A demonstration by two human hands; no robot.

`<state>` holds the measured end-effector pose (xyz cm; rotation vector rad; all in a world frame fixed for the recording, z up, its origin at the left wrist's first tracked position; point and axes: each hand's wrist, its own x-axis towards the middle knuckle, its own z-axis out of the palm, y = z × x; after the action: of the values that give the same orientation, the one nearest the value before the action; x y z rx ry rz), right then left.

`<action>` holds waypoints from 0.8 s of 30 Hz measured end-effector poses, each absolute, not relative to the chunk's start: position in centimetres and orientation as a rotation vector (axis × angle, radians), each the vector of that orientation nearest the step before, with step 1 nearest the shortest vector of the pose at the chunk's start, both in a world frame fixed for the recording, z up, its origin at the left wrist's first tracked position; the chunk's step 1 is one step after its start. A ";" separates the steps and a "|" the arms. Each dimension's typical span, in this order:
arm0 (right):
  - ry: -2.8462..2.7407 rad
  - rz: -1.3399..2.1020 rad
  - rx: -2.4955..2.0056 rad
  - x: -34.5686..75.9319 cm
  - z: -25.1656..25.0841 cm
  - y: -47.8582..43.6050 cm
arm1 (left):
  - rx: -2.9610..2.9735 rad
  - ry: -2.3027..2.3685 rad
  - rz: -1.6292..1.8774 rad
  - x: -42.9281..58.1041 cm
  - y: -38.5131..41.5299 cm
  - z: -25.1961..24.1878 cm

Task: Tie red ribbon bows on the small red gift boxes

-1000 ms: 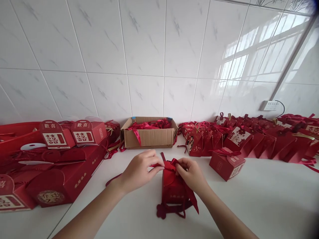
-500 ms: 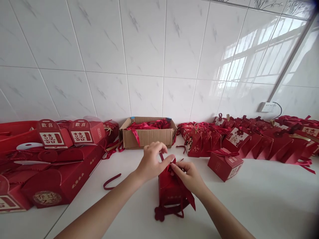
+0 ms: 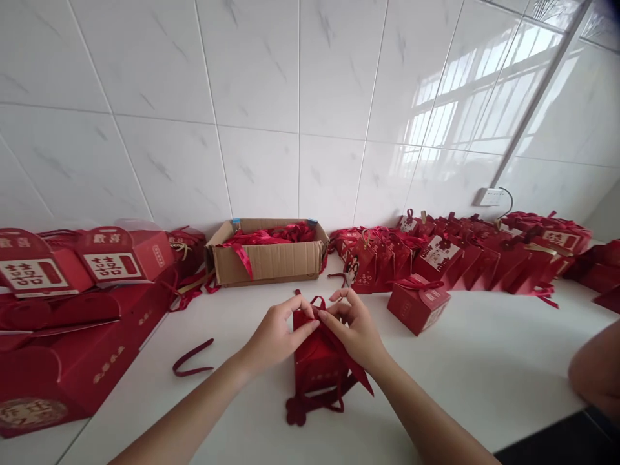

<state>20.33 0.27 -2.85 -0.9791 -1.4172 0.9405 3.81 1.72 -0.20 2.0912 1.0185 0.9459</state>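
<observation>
A small red gift box [image 3: 317, 371] stands on the white table in front of me, under my hands. Over its top runs a red ribbon [image 3: 352, 367], one wide tail hanging down the right side. My left hand [image 3: 278, 332] pinches the ribbon between thumb and forefinger above the lid. Close beside it, my right hand [image 3: 356, 330] also grips the ribbon, thumb and forefinger together; a small loop shows between the hands. The knot itself is hidden by my fingers. At the box's near side lies a dark red strap with a flower-shaped end [image 3: 296, 411].
A cardboard box [image 3: 268, 266] of red ribbons stands against the tiled wall. A ribboned box [image 3: 419, 305] sits to the right, before rows of red gift boxes [image 3: 477, 265]. Stacked boxes [image 3: 97, 342] fill the left. A loose cord [image 3: 194, 357] lies nearby. Someone's bare skin [image 3: 598, 368] shows far right.
My left hand has come down from its raised, spread pose to pinch the ribbon beside my right hand. The view has turned right, bringing part of a person in at the right edge.
</observation>
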 end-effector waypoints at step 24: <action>-1.535 1.151 -1.062 20.9 -2.5 -0.2 | 2.152 1.115 1.168 4.4 2.0 -1.9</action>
<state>20.89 -0.19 -2.53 -1.0616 -1.5351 1.1511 4.44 2.02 -1.87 2.1518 1.1146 1.1683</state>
